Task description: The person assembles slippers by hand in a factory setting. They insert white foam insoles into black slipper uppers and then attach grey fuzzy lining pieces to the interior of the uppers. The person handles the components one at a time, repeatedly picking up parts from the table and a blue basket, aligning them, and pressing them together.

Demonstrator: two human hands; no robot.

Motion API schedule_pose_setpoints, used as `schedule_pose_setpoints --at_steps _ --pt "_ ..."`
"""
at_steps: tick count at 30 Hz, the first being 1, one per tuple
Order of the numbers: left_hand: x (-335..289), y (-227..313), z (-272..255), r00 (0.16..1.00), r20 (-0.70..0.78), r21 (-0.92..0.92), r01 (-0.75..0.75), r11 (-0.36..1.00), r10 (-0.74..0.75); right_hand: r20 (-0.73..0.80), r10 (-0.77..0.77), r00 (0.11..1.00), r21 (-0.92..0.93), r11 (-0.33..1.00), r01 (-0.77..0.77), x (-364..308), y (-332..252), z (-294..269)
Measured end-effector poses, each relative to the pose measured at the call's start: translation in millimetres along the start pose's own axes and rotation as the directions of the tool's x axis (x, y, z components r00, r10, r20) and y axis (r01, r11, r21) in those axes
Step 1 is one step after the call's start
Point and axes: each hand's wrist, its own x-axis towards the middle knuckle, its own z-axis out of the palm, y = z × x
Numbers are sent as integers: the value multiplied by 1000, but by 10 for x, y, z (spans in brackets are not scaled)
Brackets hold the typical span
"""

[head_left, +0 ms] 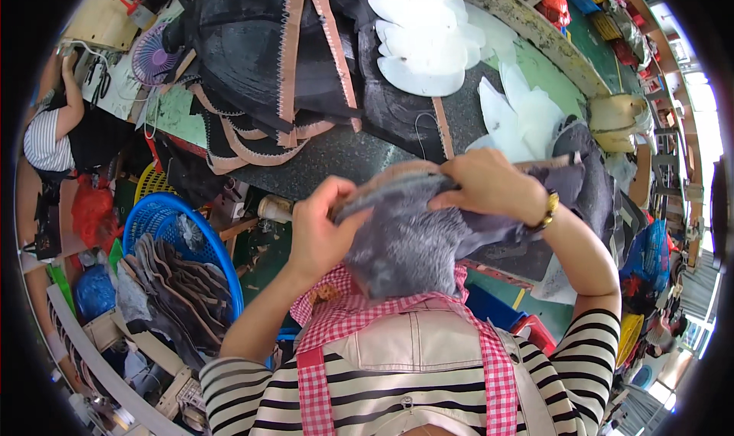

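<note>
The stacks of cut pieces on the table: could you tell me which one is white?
The stack of white pieces at the table's far side; the trimmed stacks left of it are black with tan edging.

Both forearms rise bent; left hand (317, 226) and right hand (489, 185) (fingers curled) are clenched.

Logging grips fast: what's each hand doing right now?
Left hand: closed on the grey furry fabric piece.
Right hand: closed on the same piece's upper edge.
</note>
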Motion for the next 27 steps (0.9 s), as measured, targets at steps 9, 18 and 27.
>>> schedule_pose_setpoints --at_steps 9,18,27 --pt "757 203 -143 728 646 242 90 966 -230 -132 62 989 21 998 -60 39 -81 327" --pt "409 64 174 913 396 124 -163 979 102 -190 78 979 199 979 -39 -23 91 470" --pt "973 73 297 705 698 303 -134 943 -124 -301 -50 952 52 996 68 -123 8 488"
